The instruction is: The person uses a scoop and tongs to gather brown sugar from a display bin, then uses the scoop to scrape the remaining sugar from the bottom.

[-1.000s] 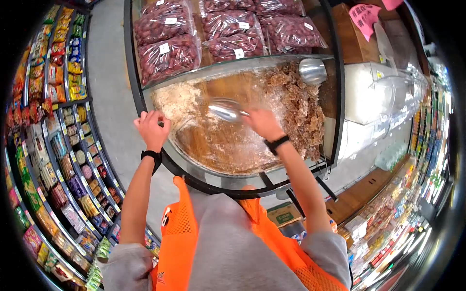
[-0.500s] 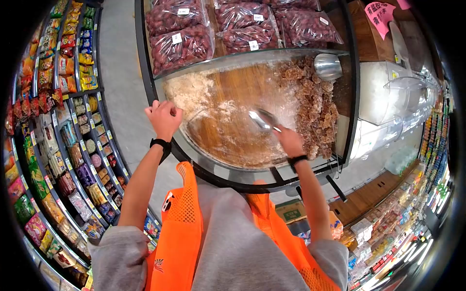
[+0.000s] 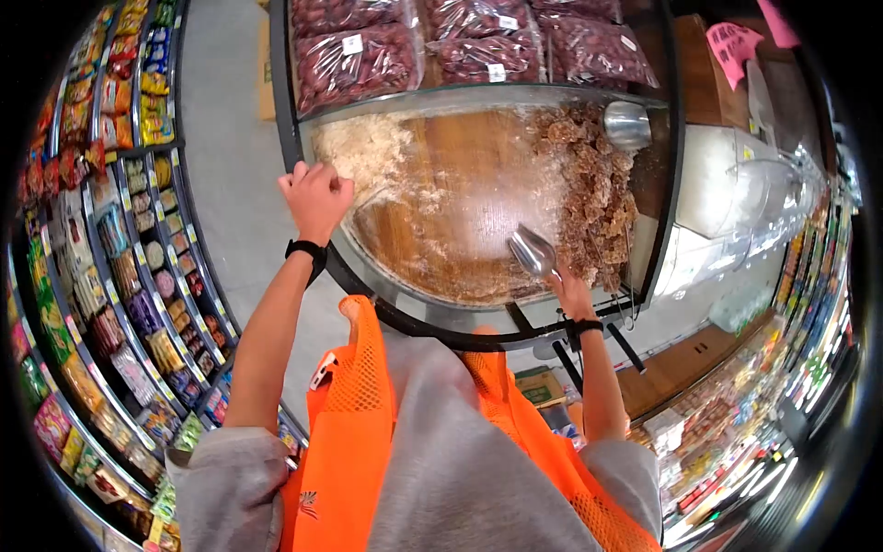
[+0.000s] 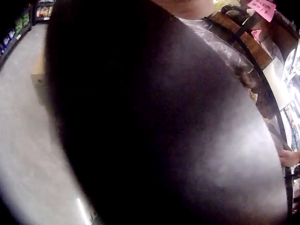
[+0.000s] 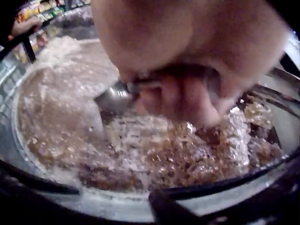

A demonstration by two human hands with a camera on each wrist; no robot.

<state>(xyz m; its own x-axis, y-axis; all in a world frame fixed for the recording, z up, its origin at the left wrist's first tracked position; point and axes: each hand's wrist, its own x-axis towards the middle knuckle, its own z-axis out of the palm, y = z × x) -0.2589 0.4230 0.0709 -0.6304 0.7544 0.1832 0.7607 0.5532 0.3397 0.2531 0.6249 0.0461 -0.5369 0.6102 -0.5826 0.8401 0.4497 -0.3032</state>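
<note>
The right hand (image 3: pixel 572 294) grips the handle of a metal scoop (image 3: pixel 533 250), low over the right front of a wooden-bottomed bin (image 3: pixel 460 202). Brown sugar-like lumps (image 3: pixel 589 184) lie along the bin's right side; pale crumbs (image 3: pixel 363 152) are heaped at its left. In the right wrist view curled fingers (image 5: pixel 180 101) wrap the handle, and the scoop (image 5: pixel 115 97) points left. The left hand (image 3: pixel 317 198), fingers curled, is at the bin's left rim; whether it grips the rim cannot be told. A dark blurred shape fills most of the left wrist view.
A second metal scoop (image 3: pixel 627 126) rests at the bin's back right. Behind a clear divider lie bags of dark red fruit (image 3: pixel 359 66). Snack shelves (image 3: pixel 138 276) stand left across a grey aisle (image 3: pixel 221 138). Clear covered bins (image 3: pixel 727 184) are on the right.
The right hand has carried the scoop right and toward the body, from mid-bin to beside the brown lumps. The left hand stays at the left rim. The head view has shifted slightly.
</note>
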